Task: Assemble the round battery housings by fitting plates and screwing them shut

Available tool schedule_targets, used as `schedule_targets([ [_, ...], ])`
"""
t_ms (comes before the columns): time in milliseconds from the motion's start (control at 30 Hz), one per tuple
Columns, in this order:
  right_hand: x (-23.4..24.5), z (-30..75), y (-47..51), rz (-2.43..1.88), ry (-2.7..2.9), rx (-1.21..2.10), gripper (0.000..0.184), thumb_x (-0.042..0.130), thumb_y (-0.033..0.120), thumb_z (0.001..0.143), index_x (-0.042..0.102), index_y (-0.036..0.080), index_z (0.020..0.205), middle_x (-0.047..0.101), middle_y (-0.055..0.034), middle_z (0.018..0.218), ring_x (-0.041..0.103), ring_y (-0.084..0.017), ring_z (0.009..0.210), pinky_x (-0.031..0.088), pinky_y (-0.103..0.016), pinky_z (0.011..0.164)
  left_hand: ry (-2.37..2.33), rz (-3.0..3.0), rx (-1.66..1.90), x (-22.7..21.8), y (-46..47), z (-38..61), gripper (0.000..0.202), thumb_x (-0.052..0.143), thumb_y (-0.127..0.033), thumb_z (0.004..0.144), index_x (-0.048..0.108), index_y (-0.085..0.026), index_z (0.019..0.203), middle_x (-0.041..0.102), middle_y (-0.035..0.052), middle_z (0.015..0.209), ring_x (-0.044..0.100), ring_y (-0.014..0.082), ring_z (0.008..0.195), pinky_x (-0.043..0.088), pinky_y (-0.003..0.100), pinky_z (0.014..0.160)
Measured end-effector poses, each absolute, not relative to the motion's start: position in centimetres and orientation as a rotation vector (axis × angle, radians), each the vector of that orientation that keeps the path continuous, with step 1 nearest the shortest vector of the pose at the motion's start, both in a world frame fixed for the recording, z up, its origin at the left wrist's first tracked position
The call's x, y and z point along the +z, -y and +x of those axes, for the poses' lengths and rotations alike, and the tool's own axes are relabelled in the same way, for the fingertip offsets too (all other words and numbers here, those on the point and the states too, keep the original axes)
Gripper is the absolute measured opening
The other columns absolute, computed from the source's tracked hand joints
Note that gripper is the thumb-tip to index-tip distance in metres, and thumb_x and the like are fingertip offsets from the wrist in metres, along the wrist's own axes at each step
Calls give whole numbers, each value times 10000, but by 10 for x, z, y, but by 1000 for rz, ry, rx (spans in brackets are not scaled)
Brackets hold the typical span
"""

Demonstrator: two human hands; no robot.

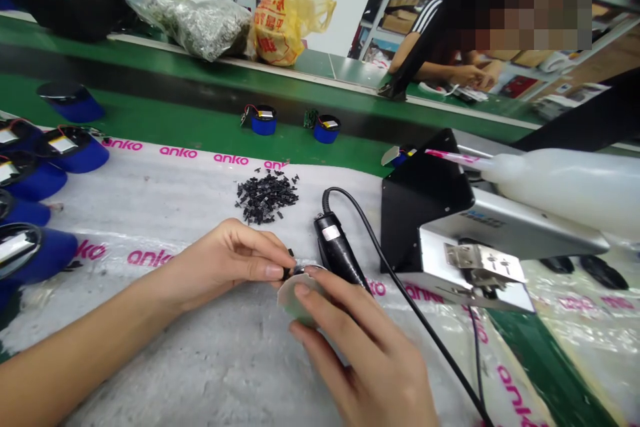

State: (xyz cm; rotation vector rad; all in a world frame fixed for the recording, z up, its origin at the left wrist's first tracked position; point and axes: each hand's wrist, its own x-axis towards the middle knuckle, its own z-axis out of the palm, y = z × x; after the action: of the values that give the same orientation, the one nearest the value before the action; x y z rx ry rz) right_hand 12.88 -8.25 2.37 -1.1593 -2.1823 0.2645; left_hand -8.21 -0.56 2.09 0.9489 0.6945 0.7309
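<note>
My left hand (235,260) pinches a tiny black part (289,272) between thumb and forefinger, pressing it against a small round pale disc (296,297). My right hand (350,347) holds that disc from the right with fingers closed around its edge. A pile of several small black plastic parts (267,195) lies just beyond my hands. A black corded hand tool (337,247) rests on the sheet right next to the disc.
Several blue round housings (75,150) line the left edge; two more (263,120) sit on the green conveyor. A black-and-silver machine (470,227) and white squeeze bottle (565,183) stand right. Bags (285,20) lie behind. Another person (450,60) works opposite.
</note>
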Motion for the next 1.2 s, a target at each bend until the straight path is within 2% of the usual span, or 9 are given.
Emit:
schedule_targets([
  [133,25,128,82,-1149,2174,241,274,543,185,986,599,222,1252,618,-45,1284,643,-153,1099,573,-224,932,-663,951,726,18,6,-82,153,780,-105,780,838,-242,814,741,7,820,690,124,736,580,216,682],
  [300,24,131,84,-1126,2199,247,325,560,167,975,585,211,1296,596,-46,1331,621,-155,1157,526,-235,1021,-582,936,741,15,6,-83,144,792,-85,781,838,-201,853,721,3,825,685,86,725,567,150,678],
  [500,24,133,84,-1108,2135,362,330,585,148,956,604,211,1279,597,-25,1329,617,-120,1158,499,-169,1031,-556,876,728,13,7,-80,85,815,-123,774,836,-176,839,705,2,792,681,87,689,576,164,665],
  [600,23,134,85,-1122,2148,358,347,581,139,956,596,223,1292,574,-15,1357,606,-118,1174,492,-172,1041,-546,864,719,11,7,-79,94,809,-112,773,834,-175,837,705,2,783,682,89,693,575,168,672],
  [767,22,134,86,-1149,2243,184,325,544,165,984,581,229,1300,593,-26,1336,638,-160,1118,534,-285,1023,-602,955,722,14,7,-81,170,756,-60,789,836,-200,844,700,-5,767,671,83,694,560,158,670],
  [867,23,134,87,-1157,2287,170,351,551,117,965,571,211,1303,598,-43,1333,651,-183,1061,571,-329,965,-664,1101,729,18,7,-83,209,739,-55,802,836,-225,873,693,-12,773,665,84,713,549,157,681],
  [967,24,136,89,-1177,2373,201,451,549,78,947,514,203,1379,536,-52,1412,611,-203,1105,564,-336,969,-736,1262,738,21,9,-85,204,741,-67,807,835,-228,890,696,-13,773,656,88,715,532,149,661],
  [1067,25,136,88,-1168,2415,160,466,532,84,953,493,191,1405,512,-63,1434,594,-209,1120,542,-335,987,-750,1271,753,22,13,-83,204,724,-72,818,832,-235,873,726,-19,775,661,88,699,531,147,647],
  [1200,27,139,81,-1202,2326,154,470,524,121,971,461,205,1429,570,-48,1348,580,-173,1169,498,-276,1025,-751,1171,764,28,17,-78,198,728,-129,848,811,-273,955,795,-21,912,718,128,847,557,190,766],
])
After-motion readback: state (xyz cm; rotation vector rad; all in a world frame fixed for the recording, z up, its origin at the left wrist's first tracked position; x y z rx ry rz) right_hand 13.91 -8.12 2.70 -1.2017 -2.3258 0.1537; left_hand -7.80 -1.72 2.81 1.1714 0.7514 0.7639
